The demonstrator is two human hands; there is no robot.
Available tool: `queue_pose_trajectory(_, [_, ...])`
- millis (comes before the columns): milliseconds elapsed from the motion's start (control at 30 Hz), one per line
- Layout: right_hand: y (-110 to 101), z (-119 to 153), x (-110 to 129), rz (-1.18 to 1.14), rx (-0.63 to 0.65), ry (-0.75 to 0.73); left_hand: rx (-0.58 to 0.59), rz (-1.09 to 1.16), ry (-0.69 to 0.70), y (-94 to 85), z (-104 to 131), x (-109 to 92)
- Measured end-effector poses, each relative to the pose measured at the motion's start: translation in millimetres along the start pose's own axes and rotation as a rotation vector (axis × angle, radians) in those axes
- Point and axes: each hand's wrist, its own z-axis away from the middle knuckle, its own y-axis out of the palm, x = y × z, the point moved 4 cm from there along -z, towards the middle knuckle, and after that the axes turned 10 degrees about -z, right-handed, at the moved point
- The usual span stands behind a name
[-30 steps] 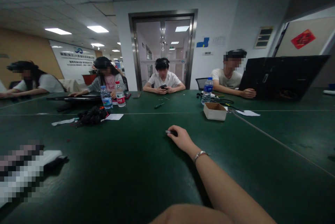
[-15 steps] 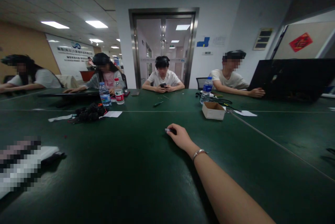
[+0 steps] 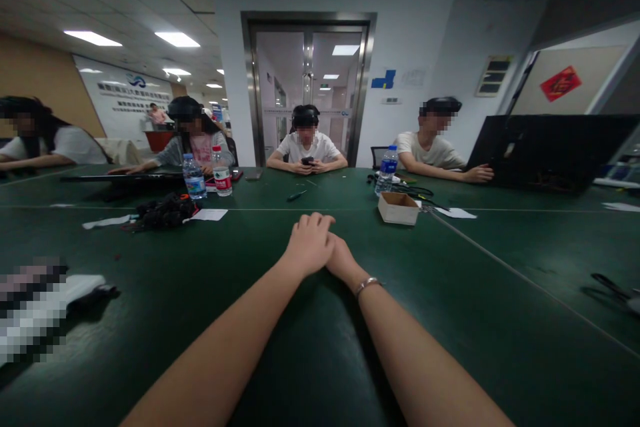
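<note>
Over the middle of the green table (image 3: 200, 320), my two hands meet. My left hand (image 3: 311, 244) is closed, its fingers bent forward and over the fingers of my right hand (image 3: 344, 259). The right one, with a silver bracelet (image 3: 369, 284) at the wrist, is closed too; its fingertips are mostly hidden behind the left. Whatever small thing lies between them is covered. A green-handled screwdriver (image 3: 296, 195) lies farther off, beyond the table seam.
Ahead to the right stands an open cardboard box (image 3: 399, 212) beside a water bottle (image 3: 387, 170) and cables. Two bottles (image 3: 221, 172) and a black bundle (image 3: 167, 212) are at the left. Several people sit around; one (image 3: 306, 147) holds a phone. A black monitor (image 3: 550, 154) is at right.
My left hand has come in from below and closed over my right hand's fingers. The small silvery thing in my right fingers is now hidden. The view has shifted slightly right.
</note>
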Motion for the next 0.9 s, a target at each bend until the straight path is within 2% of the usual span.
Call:
queue_pose_trajectory(33, [0.3, -0.3, 0.0, 0.013, 0.018, -0.004, 0.023, 0.037, -0.146, 18.1, -5.1, 16.6])
queue_pose_trajectory(100, [1.2, -0.4, -0.2, 0.065, 0.070, -0.009, 0.094, 0.159, -0.297, 50.8, -6.4, 39.7])
queue_pose_trajectory(200, [1.1, 0.0, -1.7, 0.144, 0.107, -0.009, 0.112, 0.282, -0.273, 75.8, 0.1, 53.4])
queue_pose_trajectory(300, [-1.7, 0.0, -4.7, 0.113, 0.063, 0.019, 0.066, 0.322, -0.230, 80.3, 4.8, 59.7])
queue_pose_trajectory(500, [-4.6, 0.5, -8.8, -0.029, 0.027, 0.085, 0.070, 0.528, -0.300, 92.1, 2.0, 76.7])
queue_pose_trajectory(700, [-5.0, 2.5, -14.1, -0.037, 0.012, 0.194, 0.040, 0.555, -0.287, 93.1, 1.6, 77.0])
queue_pose_trajectory(800, [-3.2, 2.9, -15.7, -0.039, 0.034, 0.171, 0.072, 0.559, -0.251, 91.8, 1.6, 74.3])
queue_pose_trajectory(900, [-2.4, 3.2, -12.9, -0.015, 0.028, 0.077, 0.085, 0.545, -0.246, 90.4, 1.3, 73.5])
